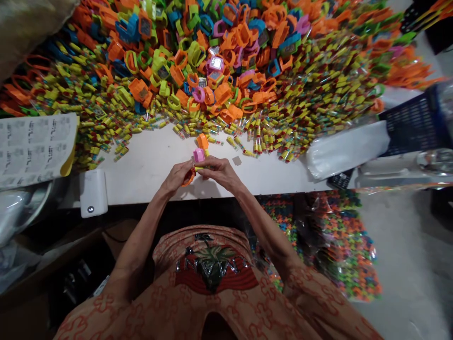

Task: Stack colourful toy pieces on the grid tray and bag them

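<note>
Close together at the table's front edge are both my hands. My left hand (178, 177) is closed on an orange toy watch (190, 177), whose curved band shows below the fingers. In the fingers of my right hand (220, 173) is a small yellow candy tube (200, 167), its end close to the watch. Just beyond the fingertips lie a pink toy watch (199, 155) and an orange toy watch (202, 140) on the white table (148, 160). My fingers hide part of the held watch and tube.
A heap of colourful toy watches (222, 94) covers the back, with piles of yellow candy tubes (318, 85) around it. Printed sticker sheets (37, 146) and a white device (93, 193) are left; clear plastic bags (348, 148) and a dark blue basket (412, 125) right.
</note>
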The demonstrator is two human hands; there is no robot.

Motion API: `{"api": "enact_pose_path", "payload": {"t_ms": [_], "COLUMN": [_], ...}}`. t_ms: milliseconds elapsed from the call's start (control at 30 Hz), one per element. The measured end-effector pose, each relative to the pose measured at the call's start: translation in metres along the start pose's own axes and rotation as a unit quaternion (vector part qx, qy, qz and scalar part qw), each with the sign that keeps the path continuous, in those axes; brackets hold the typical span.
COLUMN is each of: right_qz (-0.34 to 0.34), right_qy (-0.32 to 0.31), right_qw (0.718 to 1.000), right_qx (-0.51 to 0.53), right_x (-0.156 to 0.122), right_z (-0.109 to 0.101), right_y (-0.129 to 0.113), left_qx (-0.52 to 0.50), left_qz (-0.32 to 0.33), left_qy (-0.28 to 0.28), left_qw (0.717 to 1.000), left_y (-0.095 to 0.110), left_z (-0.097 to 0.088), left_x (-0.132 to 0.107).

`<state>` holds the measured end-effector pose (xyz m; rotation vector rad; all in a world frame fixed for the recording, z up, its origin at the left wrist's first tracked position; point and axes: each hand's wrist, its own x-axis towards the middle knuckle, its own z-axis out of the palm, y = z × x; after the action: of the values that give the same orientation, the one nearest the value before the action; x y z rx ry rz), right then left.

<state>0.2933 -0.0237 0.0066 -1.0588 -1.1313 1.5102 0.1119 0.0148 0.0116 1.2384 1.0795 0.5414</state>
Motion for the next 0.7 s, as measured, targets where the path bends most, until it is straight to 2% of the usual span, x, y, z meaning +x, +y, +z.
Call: {"api": "enact_pose_path", "payload": {"t_ms": [133,233,367,433,500,567,633,700], "right_qz": [-0.020,-0.041,-0.085,-0.091,-0.076,-0.043,0.006,0.040], "right_qy": [-0.036,-0.063,-0.086,-0.075,-0.019,0.072,0.143,0.162], "right_qw": [0.999,0.992,0.964,0.958,0.962,0.949,0.906,0.853], "right_qx": [-0.032,-0.104,-0.235,-0.260,-0.263,-0.305,-0.399,-0.495], "right_x": [-0.002,-0.006,-0.013,-0.013,-0.010,-0.005,0.000,0.004], "right_z": [-0.010,-0.015,-0.015,-0.017,-0.023,-0.028,-0.028,-0.017], "right_y": [-0.002,-0.002,0.004,0.009,0.015,0.020,0.027,0.036], "left_qx": [0.029,0.035,0.074,0.102,0.160,0.256,0.347,0.408], "left_qz": [-0.038,-0.058,-0.035,-0.014,0.008,0.030,0.044,0.055], "left_qy": [-0.067,-0.122,-0.156,-0.156,-0.110,-0.007,0.111,0.201], "left_qw": [0.997,0.990,0.984,0.982,0.981,0.966,0.930,0.889], "left_y": [0.000,-0.001,-0.005,-0.009,-0.014,-0.021,-0.028,-0.036], "left_z": [-0.004,-0.005,-0.005,-0.009,-0.018,-0.031,-0.044,-0.057], "left_x": [-0.003,-0.006,-0.008,-0.007,-0.005,-0.002,-0.002,-0.003]}}
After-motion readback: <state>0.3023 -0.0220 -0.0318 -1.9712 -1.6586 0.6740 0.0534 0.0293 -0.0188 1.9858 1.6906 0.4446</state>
